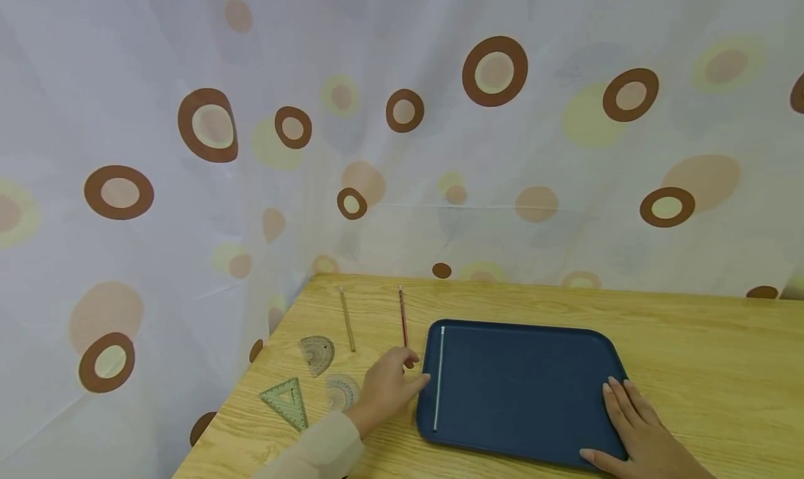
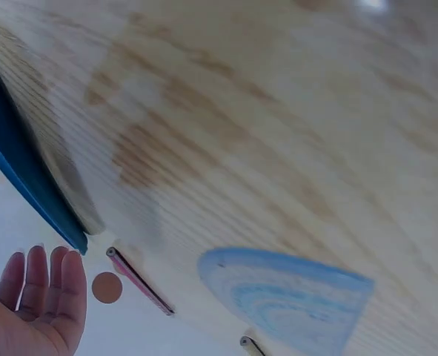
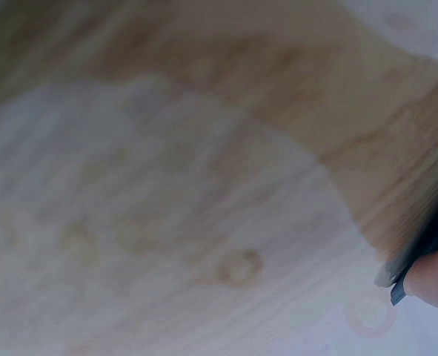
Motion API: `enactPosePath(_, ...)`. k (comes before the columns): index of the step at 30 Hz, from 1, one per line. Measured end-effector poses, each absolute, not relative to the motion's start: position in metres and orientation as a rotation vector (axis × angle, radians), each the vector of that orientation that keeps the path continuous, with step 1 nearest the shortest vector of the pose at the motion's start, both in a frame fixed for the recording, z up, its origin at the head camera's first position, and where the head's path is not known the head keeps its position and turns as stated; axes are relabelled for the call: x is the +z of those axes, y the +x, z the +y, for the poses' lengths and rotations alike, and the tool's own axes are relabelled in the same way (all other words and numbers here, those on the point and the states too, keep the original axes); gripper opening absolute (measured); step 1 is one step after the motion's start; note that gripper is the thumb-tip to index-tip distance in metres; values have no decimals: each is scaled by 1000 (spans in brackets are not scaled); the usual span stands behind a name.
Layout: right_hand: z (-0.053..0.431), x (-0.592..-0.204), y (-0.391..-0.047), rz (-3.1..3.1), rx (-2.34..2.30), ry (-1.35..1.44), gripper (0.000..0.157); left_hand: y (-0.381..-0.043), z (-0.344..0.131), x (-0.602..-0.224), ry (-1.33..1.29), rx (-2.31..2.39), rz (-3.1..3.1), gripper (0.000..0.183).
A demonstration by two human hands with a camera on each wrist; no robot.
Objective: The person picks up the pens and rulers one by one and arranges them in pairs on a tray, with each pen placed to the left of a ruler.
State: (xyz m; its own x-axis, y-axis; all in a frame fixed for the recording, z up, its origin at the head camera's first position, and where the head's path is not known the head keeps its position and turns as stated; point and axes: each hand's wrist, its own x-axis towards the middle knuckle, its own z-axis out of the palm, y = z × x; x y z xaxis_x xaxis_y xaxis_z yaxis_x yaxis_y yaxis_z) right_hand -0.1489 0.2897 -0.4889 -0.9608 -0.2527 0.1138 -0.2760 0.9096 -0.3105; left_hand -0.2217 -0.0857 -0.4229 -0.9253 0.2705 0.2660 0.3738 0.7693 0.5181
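A dark blue tray [image 1: 527, 395] lies on the table, with a pale silver pencil [image 1: 439, 381] lengthwise along its left side. My left hand [image 1: 387, 388] is at the tray's left rim, thumb pointing toward it; in the left wrist view its fingers [image 2: 70, 289] are loosely bent and nothing shows in them. Flat on the tray's right rim rests my right hand [image 1: 647, 437], fingers spread. Just beyond the left hand is a red pencil [image 1: 403, 318], its near end hidden behind that hand. In the right wrist view only a fingertip [image 3: 435, 278] shows on the tray edge [image 3: 430, 233].
Left of the tray lie a tan pencil [image 1: 347, 320], a grey protractor [image 1: 317, 354], a clear protractor [image 1: 342, 392] partly behind the left forearm, and a green set square [image 1: 287, 401]. A spotted curtain [image 1: 402, 158] hangs along the wooden table's [image 1: 710, 353] back and left edges.
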Motion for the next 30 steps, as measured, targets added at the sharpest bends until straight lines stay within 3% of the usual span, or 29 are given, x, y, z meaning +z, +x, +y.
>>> enactPosePath(30, 290, -490, -150, -3022, 503, 387, 102, -209, -133, -425, -442, -843, -2899, 34)
